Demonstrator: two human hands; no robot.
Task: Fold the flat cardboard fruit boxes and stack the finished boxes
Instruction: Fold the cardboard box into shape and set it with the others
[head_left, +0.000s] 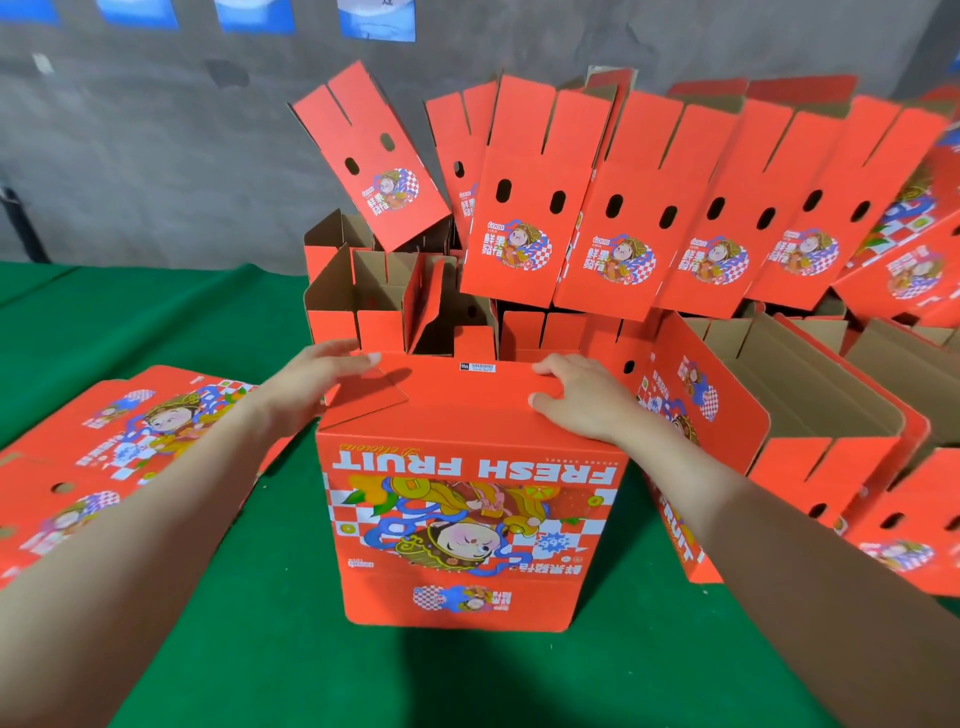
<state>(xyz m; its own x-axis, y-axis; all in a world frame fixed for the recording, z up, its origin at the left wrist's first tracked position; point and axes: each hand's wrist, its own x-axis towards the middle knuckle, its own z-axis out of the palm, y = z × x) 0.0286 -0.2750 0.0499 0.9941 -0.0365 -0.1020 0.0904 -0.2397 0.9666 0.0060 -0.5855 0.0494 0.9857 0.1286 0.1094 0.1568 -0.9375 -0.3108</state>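
Note:
A red cardboard fruit box (470, 525) stands upside down on the green table in front of me, its "FRESH FRUIT" print inverted. Its bottom flaps face up and lie nearly closed. My left hand (324, 371) presses flat on the left flap, fingers straight. My right hand (576, 395) rests on the right side of the flaps, fingers lightly bent over the far edge. A pile of flat unfolded boxes (111, 449) lies to the left on the table. Several finished boxes (597, 249) are stacked behind and to the right, flaps up.
The green cloth table (249, 649) runs under everything. More folded boxes (826, 431) crowd the right side, open tops showing brown insides. A grey wall (140, 156) stands behind the stack.

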